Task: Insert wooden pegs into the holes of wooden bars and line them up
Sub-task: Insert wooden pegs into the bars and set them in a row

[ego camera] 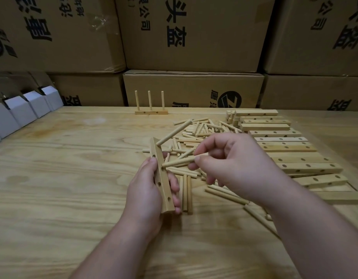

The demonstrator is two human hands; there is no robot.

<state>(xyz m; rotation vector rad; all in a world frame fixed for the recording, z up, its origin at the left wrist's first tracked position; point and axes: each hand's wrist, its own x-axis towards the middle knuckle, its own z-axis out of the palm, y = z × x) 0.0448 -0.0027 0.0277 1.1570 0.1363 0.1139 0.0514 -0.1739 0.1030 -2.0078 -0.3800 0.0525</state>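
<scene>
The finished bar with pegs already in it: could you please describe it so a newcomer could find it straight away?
Look to the far edge of the wooden table, just before the stacked cardboard boxes. There, left of the stack of bars, one finished bar lies flat on its own. It alone has three pegs standing upright in a row.

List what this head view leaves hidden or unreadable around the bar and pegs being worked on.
- How deep the peg pinched by the right hand sits in the held bar: its tip meets the bar edge-on.
- The bar's back face: covered by the left hand.
- The count in the loose peg pile: the right hand overlaps it.
- The stacked bars: the nearest ones disappear behind the right forearm.
- The carton print: cropped by the frame.
</scene>
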